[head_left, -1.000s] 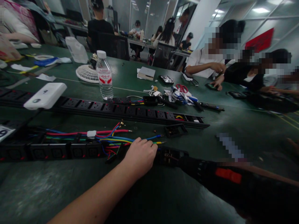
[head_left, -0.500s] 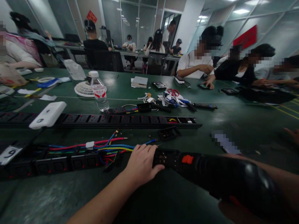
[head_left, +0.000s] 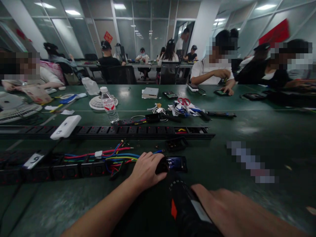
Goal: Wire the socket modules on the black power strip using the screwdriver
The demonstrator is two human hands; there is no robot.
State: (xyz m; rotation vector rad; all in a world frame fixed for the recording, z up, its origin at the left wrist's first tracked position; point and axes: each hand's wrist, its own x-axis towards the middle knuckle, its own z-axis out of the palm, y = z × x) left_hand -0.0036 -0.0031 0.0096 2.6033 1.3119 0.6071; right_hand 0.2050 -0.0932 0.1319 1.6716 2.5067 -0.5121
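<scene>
Centrally, near the wearer, a black open housing (head_left: 181,164) lies on the green table (head_left: 254,128). The left hand (head_left: 146,169) is clamped on its left end, while the right hand (head_left: 217,205) grips a black power tool (head_left: 184,200) with an orange switch, its front end at the housing. The hands are apart. Just beyond the housing sits another black casing (head_left: 176,144). To the left, coloured wires (head_left: 123,157) run from a near socket strip (head_left: 65,171) toward the left hand. Farther off, a second socket strip (head_left: 130,130) lies across the table, with a water bottle (head_left: 109,105) behind it and red-handled scissors (head_left: 184,101) on a cluttered pile to the right.
</scene>
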